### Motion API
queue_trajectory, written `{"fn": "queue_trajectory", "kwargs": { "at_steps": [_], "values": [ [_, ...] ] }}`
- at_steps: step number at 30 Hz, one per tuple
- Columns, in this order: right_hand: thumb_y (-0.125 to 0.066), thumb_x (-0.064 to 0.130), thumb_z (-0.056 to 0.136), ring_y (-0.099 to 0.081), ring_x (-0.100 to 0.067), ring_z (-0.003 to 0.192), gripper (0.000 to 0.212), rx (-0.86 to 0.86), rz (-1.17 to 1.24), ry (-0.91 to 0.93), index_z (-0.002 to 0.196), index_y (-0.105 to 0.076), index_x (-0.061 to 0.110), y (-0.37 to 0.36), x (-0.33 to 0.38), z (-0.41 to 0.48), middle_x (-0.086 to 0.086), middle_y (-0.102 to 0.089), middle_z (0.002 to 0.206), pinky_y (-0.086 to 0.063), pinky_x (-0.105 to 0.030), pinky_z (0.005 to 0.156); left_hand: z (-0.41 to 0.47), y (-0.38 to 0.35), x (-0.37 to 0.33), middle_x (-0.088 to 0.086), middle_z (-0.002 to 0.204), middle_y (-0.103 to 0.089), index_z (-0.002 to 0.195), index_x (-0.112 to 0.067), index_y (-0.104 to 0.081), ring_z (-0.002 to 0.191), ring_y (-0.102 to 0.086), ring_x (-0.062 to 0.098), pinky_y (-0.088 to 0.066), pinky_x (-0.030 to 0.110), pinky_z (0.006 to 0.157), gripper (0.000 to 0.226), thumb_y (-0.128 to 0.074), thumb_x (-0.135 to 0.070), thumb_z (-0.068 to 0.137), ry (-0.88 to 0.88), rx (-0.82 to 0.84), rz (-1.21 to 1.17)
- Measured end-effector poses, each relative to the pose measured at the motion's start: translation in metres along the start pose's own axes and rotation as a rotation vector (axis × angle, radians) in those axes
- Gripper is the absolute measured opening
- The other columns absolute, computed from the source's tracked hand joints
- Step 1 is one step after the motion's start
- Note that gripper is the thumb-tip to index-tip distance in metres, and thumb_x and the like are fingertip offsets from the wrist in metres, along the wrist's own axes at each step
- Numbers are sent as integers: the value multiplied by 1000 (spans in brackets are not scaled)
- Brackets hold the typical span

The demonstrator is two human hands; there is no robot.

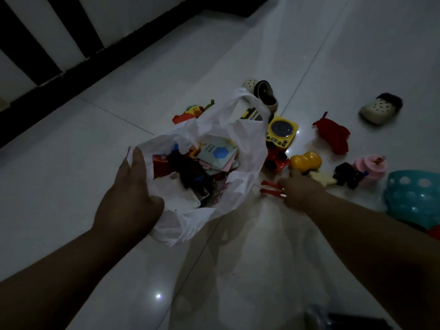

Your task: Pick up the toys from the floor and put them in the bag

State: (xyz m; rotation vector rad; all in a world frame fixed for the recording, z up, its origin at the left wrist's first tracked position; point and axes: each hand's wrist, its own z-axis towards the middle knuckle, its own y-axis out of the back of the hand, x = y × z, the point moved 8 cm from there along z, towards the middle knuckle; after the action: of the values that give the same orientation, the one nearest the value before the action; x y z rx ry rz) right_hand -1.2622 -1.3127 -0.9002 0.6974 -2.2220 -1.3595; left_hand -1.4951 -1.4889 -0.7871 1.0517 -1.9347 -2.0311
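Observation:
A white plastic bag (pixel 240 139) lies open on the pale tiled floor, with cards and several toys inside. My left hand (pixel 129 194) grips its near rim and holds the mouth open. My right hand (pixel 298 189) is low at the floor just right of the bag, fingers closed on a red clip-like toy (pixel 271 188). Beyond that hand lie a yellow peanut-shaped toy (pixel 306 160), a cream star (pixel 320 178), a red and black toy (pixel 276 158), a yellow toy scale (pixel 282 132), a red toy (pixel 333 133), a dark figure (pixel 346 176) and a pink cup toy (pixel 371 166).
A teal dotted basket (pixel 414 198) stands at the right edge. Two small clogs (pixel 264 92) (pixel 378 108) lie farther back. A red and yellow toy (pixel 190 113) peeks from behind the bag. A dark-trimmed wall (pixel 71 44) runs along the upper left.

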Motion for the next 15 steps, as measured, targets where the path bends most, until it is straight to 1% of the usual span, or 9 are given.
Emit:
{"fn": "queue_trajectory", "kwargs": {
  "at_steps": [1,2,3,5,7,11,12,14,15],
  "values": [
    [-44,8,98,-63,0,94,44,6,-84,6,141,-37,4,-14,-6,3,-18,-36,142,-45,-10,73,1,0,1,6,158,-11,151,-21,5,123,-45,31,-37,27,76,96,-60,-9,82,0,-4,2],
    [-51,15,94,-60,-16,105,43,23,-27,-125,137,-44,12,-36,-29,3,-16,-37,139,-46,-23,77,2,1,2,6,158,-11,151,-21,5,121,-47,31,-37,27,75,96,-60,-9,82,-1,-10,5],
    [-57,18,88,-57,-24,107,44,10,-40,-176,131,-46,18,-45,-36,3,-15,-37,138,-47,-30,78,2,0,2,7,158,-12,151,-21,5,119,-48,30,-38,26,74,95,-60,-9,82,0,-14,9],
    [-62,18,83,-57,-26,106,47,-12,8,-184,127,-48,24,-53,-38,-5,-13,-31,145,-50,-32,81,1,-1,4,7,158,-11,151,-20,5,119,-49,30,-38,25,72,95,-60,-10,82,2,-12,14],
    [-63,20,83,-55,-25,112,52,-15,65,-207,132,-45,24,-54,-38,-18,-11,-24,151,-49,-31,87,-1,-4,5,7,158,-11,151,-21,5,118,-50,29,-38,25,70,95,-60,-10,82,-9,-8,15],
    [-68,23,83,-44,-26,128,61,-208,303,-249,138,-41,17,-40,-38,-51,-8,-23,153,-43,-33,100,-4,-4,5,7,158,-12,151,-20,3,121,-48,31,-42,27,72,95,-61,-8,81,-30,-21,-13],
    [-71,22,81,-44,-28,128,60,-305,364,-200,135,-45,17,-26,-29,-61,-8,-26,153,-44,-34,97,-5,-3,4,7,158,-11,151,-20,3,123,-47,31,-42,28,74,95,-61,-8,81,-32,-19,-16],
    [-79,20,71,-48,-35,123,54,-550,383,29,119,-55,16,20,8,-84,-16,-37,146,-47,-32,87,-6,-3,3,7,159,-10,151,-19,3,124,-46,32,-44,30,76,95,-60,-9,81,-44,-20,-22],
    [-81,20,67,-49,-36,121,53,-670,363,149,113,-55,17,44,29,-95,-20,-41,142,-46,-32,84,-7,-3,3,7,159,-10,151,-19,3,123,-46,33,-45,31,77,95,-61,-9,81,-47,-21,-25]
  ]
}}
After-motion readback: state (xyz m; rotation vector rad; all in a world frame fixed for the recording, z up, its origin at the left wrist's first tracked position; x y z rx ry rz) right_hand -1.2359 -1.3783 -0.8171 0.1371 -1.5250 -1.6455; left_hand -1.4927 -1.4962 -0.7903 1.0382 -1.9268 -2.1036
